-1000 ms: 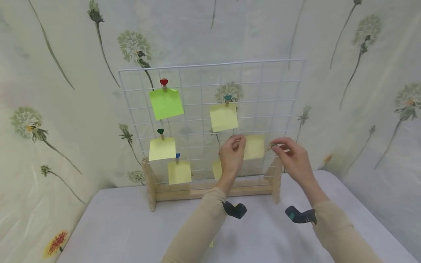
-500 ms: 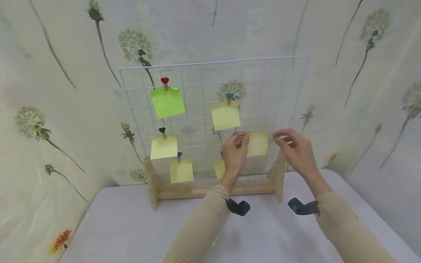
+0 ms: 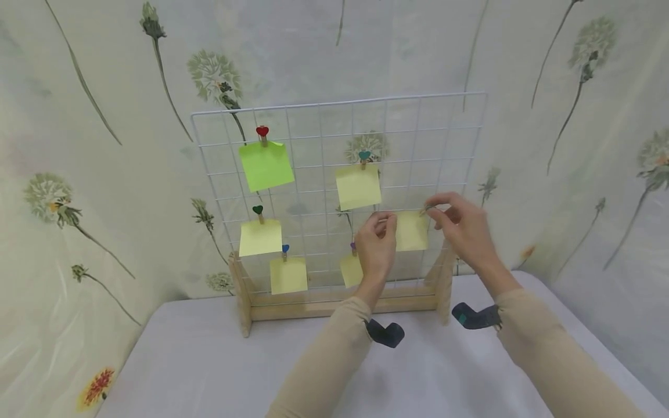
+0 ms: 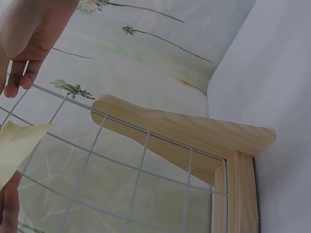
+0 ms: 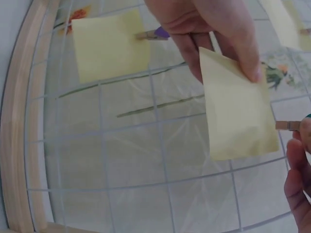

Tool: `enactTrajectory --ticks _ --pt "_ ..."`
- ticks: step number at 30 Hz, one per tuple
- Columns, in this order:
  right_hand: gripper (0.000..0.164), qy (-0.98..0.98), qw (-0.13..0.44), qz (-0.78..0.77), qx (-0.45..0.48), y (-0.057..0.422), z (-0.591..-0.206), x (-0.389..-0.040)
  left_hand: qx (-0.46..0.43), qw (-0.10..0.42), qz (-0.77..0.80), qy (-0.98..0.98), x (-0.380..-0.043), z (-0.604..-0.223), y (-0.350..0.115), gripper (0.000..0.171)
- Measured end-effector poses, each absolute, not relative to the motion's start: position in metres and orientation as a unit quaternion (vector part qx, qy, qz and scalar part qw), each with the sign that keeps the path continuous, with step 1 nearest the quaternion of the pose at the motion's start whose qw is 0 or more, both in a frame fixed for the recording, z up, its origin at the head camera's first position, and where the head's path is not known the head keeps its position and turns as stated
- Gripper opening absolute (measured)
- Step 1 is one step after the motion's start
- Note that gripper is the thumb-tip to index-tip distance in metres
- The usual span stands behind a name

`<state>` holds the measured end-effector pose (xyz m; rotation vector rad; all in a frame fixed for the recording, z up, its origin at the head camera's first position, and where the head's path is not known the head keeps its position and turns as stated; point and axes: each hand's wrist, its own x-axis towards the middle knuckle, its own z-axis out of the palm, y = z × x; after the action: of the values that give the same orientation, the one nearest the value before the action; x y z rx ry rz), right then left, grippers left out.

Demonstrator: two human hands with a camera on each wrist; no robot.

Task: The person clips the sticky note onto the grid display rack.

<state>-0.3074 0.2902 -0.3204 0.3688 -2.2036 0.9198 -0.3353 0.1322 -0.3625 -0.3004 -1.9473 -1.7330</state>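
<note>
My left hand (image 3: 377, 247) pinches the left edge of a yellow sticky note (image 3: 412, 231), held up in front of the right part of a white wire grid (image 3: 305, 105). At the note's upper right corner, my right hand (image 3: 465, 229) pinches a small wooden clothespin (image 5: 289, 125) between thumb and fingertips. A bit of green shows at the clothespin's gripped end. In the right wrist view, its wooden tip is right at the note's edge. The left wrist view shows the note (image 4: 19, 145) with a bent corner, apart from the right hand's lower fingers.
A wooden stand (image 3: 292, 312) carries the grid on a white-covered table (image 3: 209, 360). Heart-topped clothespins hold a green note (image 3: 266, 166) and several yellow notes, one (image 3: 358, 187) above my left hand. Another yellow note (image 3: 351, 271) is partly behind that hand. Flower-patterned cloth hangs behind.
My right hand has moved up and to the left with the clothespin, from beside the note to its upper right corner. My left hand and the note have shifted slightly right.
</note>
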Motion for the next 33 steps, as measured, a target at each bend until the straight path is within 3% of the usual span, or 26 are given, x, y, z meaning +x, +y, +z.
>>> enactTrajectory --ticks 11,33 --pt "0.014 -0.844 0.379 0.341 0.168 0.287 -0.319 -0.314 -0.091 0.293 -0.643 -0.701 -0.333 -0.365 0.136 0.014" --pt "0.015 -0.855 0.338 0.352 0.175 0.279 -0.312 -0.321 -0.09 0.303 -0.639 -0.701 -0.336 -0.364 0.141 0.015"
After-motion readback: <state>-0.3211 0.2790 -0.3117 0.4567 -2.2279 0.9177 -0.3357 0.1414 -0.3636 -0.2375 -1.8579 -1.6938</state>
